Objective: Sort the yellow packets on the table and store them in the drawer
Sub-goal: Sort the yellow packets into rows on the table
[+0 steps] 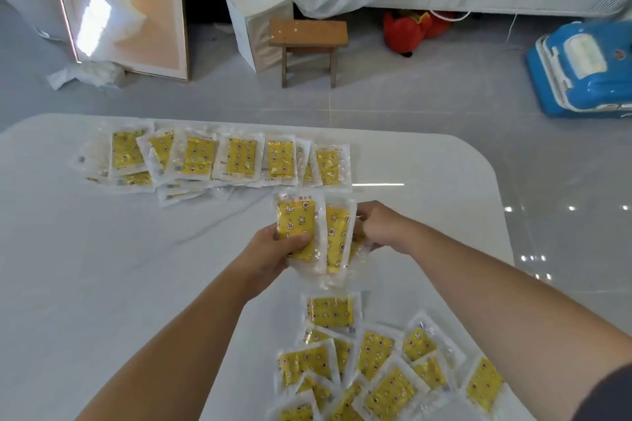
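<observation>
Both hands are up over the middle of the table (102, 267), mid-sort. My left hand (273, 249) grips the moon-and-star packet (297, 220), thumb across its lower half and fingers curled behind. My right hand (378, 227) pinches the right edge of a second packet (337, 243). The two overlap, with the left one on top. I'm holding them upright and fanned, face to me, so I can compare the prints before they go to a pile.

Layout reasoning:
- The far row (239, 159) is overlapped but roughly aligned along the back edge. I read it as the sorted batch.
- The near heap (376, 366) is tilted every way and stacked at random. I read it as unsorted stock, kept close for easy reach.

Unknowns:
- No drawer in view, so the storing step isn't started as far as I can tell.
- More clear film sits behind and below the second packet. It could be a third packet, but I can't count.
- My right fingertips are hidden behind the film.
- The near heap is cut off by the bottom edge, total unknown.
- The far row has packets buried under others, and the prints there are too small to tell apart.
- Label text is unreadable.

Beyond the table are a wooden stool (307, 36) and a blue toy car (581, 68). Neither matters here.
</observation>
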Demonstrator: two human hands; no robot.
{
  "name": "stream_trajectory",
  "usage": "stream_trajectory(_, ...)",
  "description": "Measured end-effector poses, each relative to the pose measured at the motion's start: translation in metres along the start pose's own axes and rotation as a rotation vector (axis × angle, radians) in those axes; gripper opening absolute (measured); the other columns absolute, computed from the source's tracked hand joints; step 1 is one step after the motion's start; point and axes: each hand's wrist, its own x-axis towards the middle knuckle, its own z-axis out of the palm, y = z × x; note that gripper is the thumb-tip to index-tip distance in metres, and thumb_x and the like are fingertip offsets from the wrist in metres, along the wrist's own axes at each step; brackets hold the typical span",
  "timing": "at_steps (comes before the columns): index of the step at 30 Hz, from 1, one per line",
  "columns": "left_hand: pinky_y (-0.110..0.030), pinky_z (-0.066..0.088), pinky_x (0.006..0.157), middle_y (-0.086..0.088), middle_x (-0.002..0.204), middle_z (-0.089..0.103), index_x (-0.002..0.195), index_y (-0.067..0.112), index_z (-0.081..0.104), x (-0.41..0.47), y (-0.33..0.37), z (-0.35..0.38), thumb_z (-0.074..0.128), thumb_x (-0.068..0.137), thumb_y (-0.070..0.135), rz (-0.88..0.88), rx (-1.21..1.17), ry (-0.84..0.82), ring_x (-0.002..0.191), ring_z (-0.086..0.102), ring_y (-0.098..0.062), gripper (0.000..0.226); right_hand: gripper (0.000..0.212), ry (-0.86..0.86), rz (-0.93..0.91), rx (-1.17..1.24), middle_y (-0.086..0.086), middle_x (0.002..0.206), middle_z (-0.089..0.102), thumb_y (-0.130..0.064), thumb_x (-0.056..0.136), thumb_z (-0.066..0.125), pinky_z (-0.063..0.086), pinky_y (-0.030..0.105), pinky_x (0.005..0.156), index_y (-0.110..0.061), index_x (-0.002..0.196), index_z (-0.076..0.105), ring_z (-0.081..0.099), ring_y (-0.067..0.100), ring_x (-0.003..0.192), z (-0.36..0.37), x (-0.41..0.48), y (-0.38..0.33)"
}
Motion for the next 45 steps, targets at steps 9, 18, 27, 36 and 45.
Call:
stream_trajectory(9, -0.033, 0.057, 0.085, -0.014, 0.111, 0.07, 0.116, 0.001, 0.062, 0.016, 0.061, -0.075, 0.059, 0.089, 0.002, 0.129, -0.158, 0.131, 0.103, 0.068, -0.027, 0.028, 0.019, 0.061, 0.179, 0.665, 0.004, 0.095, 0.075, -0.018, 0.092, 0.057, 0.059, 0.034, 0.073, -0.017, 0.101, 0.073, 0.07, 0.023, 0.086, 0.08, 0.061, -0.077)
stream_trajectory(18, -0.034, 0.053, 0.08, -0.005, 0.088, 0.069, 0.099, 0.006, 0.066, 0.051, 0.124, -0.171, 0.076, 0.081, 0.018, 0.111, 0.231, 0.649, 0.088, 0.066, -0.026, 0.023, 0.029, 0.358, 0.258, 0.579, 0.01, 0.113, 0.065, -0.014, 0.09, 0.065, 0.059, 0.039, 0.075, -0.012, 0.118, 0.06, 0.065, 0.027, 0.098, 0.088, 0.129, -0.127)
stream_trajectory(27, -0.03, 0.04, 0.061, -0.011, 0.085, 0.059, 0.094, 0.003, 0.06, 0.1, 0.157, -0.209, 0.062, 0.087, 0.027, 0.053, 1.021, 0.789, 0.076, 0.052, -0.026, 0.026, 0.014, 0.551, 0.191, 0.067, 0.003, 0.083, 0.058, -0.021, 0.087, 0.067, 0.042, 0.027, 0.056, -0.01, 0.086, 0.058, 0.057, 0.025, 0.082, 0.087, 0.17, -0.142)
stream_trajectory(36, -0.049, 0.032, 0.105, -0.017, 0.139, 0.037, 0.137, 0.006, 0.033, 0.092, 0.152, -0.203, 0.072, 0.078, 0.045, -0.194, 1.122, 1.026, 0.13, 0.035, -0.034, 0.081, 0.044, 0.648, 0.189, -0.203, 0.006, 0.123, 0.052, -0.022, 0.089, 0.066, 0.046, 0.033, 0.077, -0.012, 0.129, 0.051, 0.057, 0.026, 0.109, 0.089, 0.159, -0.129)
stream_trajectory(45, -0.039, 0.033, 0.1, 0.001, 0.126, 0.048, 0.124, 0.023, 0.048, 0.036, 0.054, -0.1, 0.061, 0.088, 0.04, 0.202, 1.387, 0.566, 0.12, 0.046, -0.021, 0.043, 0.037, 0.423, 0.152, -0.485, 0.004, 0.129, 0.048, -0.024, 0.094, 0.054, 0.041, 0.032, 0.081, -0.018, 0.13, 0.048, 0.049, 0.023, 0.117, 0.081, 0.054, -0.029)
